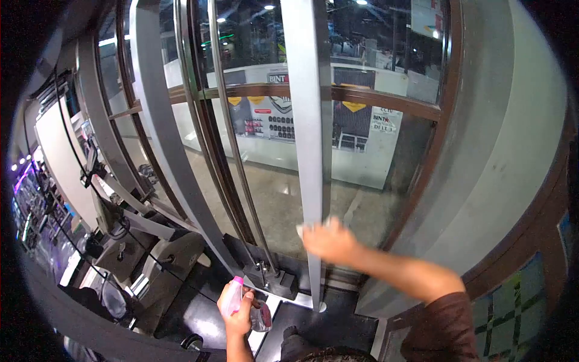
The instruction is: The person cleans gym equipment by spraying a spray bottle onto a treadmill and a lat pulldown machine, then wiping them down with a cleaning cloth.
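Observation:
My left hand (pixel 242 315) is wrapped round a spray bottle (pixel 263 320) with a pink and white trigger head, low in the view; its clear body shows beside my fingers. My right hand (pixel 332 242) reaches out at the silver upright post (pixel 306 139) of a gym machine. A small piece of white cloth (pixel 300 231) pokes out from its closed fingers, at the post's edge. Most of the cloth is hidden in the hand, and its exact material cannot be made out.
Behind the post is a brown-framed window (pixel 380 99), with posters beyond the glass. Metal guide rods (pixel 238 151) run down to a dark weight block (pixel 274 285). Another grey post (pixel 160 120) slants at left, near exercise machines (pixel 175 253). A pale wall (pixel 512 120) curves at right.

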